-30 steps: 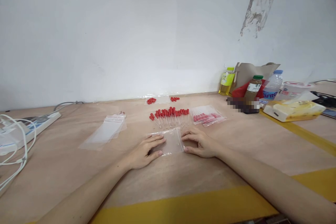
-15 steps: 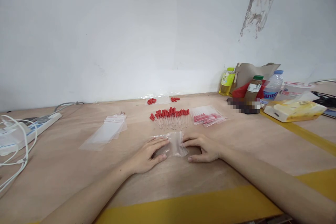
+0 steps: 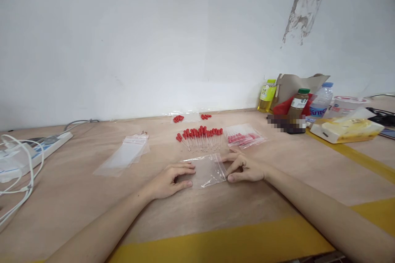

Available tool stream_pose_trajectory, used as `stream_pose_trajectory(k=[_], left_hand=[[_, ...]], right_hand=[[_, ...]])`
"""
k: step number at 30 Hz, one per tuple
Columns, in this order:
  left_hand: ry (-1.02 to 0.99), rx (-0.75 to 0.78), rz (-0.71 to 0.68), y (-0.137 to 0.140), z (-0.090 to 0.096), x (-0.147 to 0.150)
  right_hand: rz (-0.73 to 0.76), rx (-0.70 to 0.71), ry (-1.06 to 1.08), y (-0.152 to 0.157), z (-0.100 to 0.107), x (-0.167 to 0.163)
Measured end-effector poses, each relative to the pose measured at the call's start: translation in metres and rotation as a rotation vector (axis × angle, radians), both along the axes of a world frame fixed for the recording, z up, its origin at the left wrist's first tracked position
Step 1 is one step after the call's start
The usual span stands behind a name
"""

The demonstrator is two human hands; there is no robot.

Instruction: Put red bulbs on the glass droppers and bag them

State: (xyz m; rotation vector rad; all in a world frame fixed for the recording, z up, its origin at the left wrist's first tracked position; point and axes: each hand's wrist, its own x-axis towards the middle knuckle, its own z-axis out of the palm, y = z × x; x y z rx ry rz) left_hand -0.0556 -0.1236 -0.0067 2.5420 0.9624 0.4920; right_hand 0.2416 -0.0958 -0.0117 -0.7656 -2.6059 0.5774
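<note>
A clear plastic zip bag (image 3: 206, 172) lies flat on the table in front of me. My left hand (image 3: 170, 181) rests over its left end, fingers stretched out and thumb apart. At the bag's right edge, the thumb and index finger of my right hand (image 3: 246, 168) pinch the lower corner, while the other fingers reach out behind. Just beyond the bag is a row of droppers (image 3: 200, 137) with red bulbs and thin clear stems. Filled bags of red-bulbed droppers (image 3: 245, 136) lie right of that row.
Flat clear bags (image 3: 125, 154) lie to the left. Loose red bulbs (image 3: 178, 118) sit by the wall. A power strip (image 3: 46, 150) with white cables is far left. Bottles (image 3: 298, 104), a grey bag (image 3: 285, 84) and a tissue pack (image 3: 347, 130) stand at the right.
My right hand has moved right and now pinches the bag's corner. The bag is spread wider and flatter. My left hand has shifted slightly left.
</note>
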Motion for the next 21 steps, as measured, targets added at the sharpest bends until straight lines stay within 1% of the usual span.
stream_pose_trajectory(k=[3, 5, 7, 9, 10, 12, 13, 14, 17, 21], left_hand=[[-0.021, 0.008, 0.013, 0.001, -0.003, 0.0], [-0.033, 0.013, 0.018, 0.001, -0.004, 0.001], [-0.041, 0.017, 0.014, 0.002, -0.006, 0.004], [-0.045, 0.032, 0.009, 0.001, -0.006, 0.007], [-0.046, 0.046, 0.007, 0.001, -0.006, 0.008], [-0.041, 0.084, 0.008, -0.001, -0.004, 0.011], [-0.036, 0.101, 0.013, -0.002, -0.003, 0.012], [-0.033, 0.115, 0.018, -0.003, -0.002, 0.012], [-0.026, 0.117, 0.01, -0.007, 0.002, 0.011], [-0.029, 0.084, -0.03, -0.01, 0.004, 0.01]], right_hand=[[0.002, -0.063, 0.078, 0.004, -0.001, 0.002], [-0.076, -0.063, 0.13, 0.01, 0.0, 0.0], [-0.268, -0.005, 0.163, 0.023, 0.004, -0.004], [-0.527, 0.06, 0.139, 0.041, 0.01, -0.009], [-0.657, 0.064, 0.097, 0.052, 0.013, -0.011], [-0.93, 0.011, -0.035, 0.075, 0.018, -0.017], [-0.987, -0.014, -0.068, 0.085, 0.019, -0.021], [-1.031, -0.039, -0.097, 0.094, 0.019, -0.024], [-1.081, -0.092, -0.144, 0.113, 0.017, -0.034], [-1.119, -0.137, -0.17, 0.123, 0.012, -0.043]])
